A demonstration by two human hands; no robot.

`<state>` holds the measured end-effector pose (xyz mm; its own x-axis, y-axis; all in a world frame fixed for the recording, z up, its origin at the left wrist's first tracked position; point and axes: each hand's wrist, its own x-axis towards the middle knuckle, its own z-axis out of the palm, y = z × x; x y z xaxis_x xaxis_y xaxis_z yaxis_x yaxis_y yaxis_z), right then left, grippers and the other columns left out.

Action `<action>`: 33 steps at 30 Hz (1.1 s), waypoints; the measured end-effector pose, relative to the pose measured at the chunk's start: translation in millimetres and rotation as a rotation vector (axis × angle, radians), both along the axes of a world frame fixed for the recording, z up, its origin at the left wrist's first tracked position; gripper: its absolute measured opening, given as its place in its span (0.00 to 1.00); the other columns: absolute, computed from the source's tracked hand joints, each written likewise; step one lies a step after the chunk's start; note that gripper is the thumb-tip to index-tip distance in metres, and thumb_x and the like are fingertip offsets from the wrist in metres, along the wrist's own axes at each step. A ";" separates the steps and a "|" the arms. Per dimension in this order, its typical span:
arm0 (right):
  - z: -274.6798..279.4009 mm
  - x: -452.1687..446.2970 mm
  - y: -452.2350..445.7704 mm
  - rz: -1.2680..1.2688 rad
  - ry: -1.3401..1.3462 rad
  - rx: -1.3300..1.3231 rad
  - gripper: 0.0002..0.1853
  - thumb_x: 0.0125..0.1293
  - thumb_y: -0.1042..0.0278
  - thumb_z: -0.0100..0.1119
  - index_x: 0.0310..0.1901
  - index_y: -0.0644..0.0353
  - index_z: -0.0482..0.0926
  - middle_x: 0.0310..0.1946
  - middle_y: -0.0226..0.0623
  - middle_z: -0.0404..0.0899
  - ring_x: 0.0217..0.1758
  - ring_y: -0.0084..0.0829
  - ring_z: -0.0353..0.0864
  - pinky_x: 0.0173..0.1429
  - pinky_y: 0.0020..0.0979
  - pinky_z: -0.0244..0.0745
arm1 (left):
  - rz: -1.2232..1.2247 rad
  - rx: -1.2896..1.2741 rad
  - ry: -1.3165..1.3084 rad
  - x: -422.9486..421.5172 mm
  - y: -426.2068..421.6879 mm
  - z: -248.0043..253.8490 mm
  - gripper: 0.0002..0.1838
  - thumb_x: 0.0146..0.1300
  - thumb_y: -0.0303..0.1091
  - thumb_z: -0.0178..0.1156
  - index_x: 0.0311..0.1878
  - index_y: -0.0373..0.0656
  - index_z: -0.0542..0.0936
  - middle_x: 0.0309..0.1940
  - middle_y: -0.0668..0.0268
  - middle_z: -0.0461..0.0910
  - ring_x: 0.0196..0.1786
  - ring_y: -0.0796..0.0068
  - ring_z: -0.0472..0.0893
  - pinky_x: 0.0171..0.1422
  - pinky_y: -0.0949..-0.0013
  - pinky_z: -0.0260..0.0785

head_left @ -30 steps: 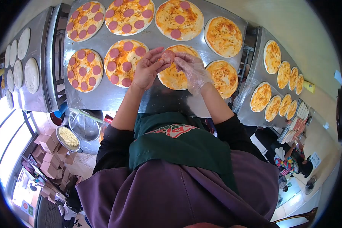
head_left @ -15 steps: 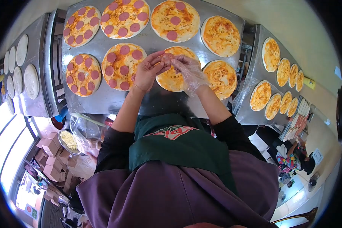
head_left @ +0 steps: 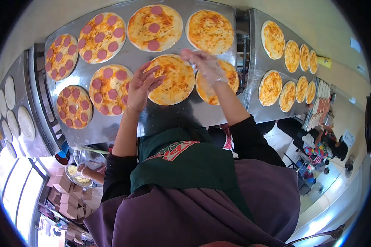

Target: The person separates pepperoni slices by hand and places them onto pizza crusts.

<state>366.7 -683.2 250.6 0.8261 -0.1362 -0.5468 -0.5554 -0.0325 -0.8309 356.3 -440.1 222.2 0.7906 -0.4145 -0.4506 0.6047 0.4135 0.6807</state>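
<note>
Head view: the left hand (head_left: 142, 88) is hovering palm up over the metal table (head_left: 165, 117), its grip released, fingers spreading apart beside the left rim of the middle sauced base (head_left: 173, 82). The gloved right hand (head_left: 206, 68) is pinching sliced meat (head_left: 186, 54) at its fingertips; blur is hiding the number of slices. The meat is sitting in the air near the upper right rim of that middle base, while the glove is partly covering the right sauced base (head_left: 231, 80). In the far row, the three-slice base (head_left: 169, 24) is lying between a meat-topped base (head_left: 92, 36) and a plain sauced base (head_left: 210, 32). More meat-topped bases are lying toward the table's left end, two in each row. On the right table (head_left: 255, 61), two rows of sauced bases are resting; on the left table (head_left: 27, 146), pale dough rounds (head_left: 26, 122) are resting. Below, another person's hand (head_left: 84, 171) is reaching into a bowl of pale shreds (head_left: 72, 169); its grip is impossible to tell
</note>
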 end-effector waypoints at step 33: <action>-71.2 31.7 -128.3 0.673 -0.343 -1.468 0.17 0.59 0.70 0.53 0.51 0.51 0.80 0.60 0.24 0.76 0.56 0.34 0.73 0.57 0.40 0.71 | -0.028 0.174 0.046 -12.5 -24.4 -8.7 0.22 0.67 0.22 0.48 0.64 0.38 0.66 0.58 0.54 0.74 0.54 0.59 0.80 0.61 0.62 0.73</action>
<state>398.3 -811.4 179.4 0.9949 0.0700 -0.0733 0.0739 -0.9959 0.0518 343.8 -464.5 213.5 0.7571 -0.3485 -0.5526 0.6461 0.2742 0.7123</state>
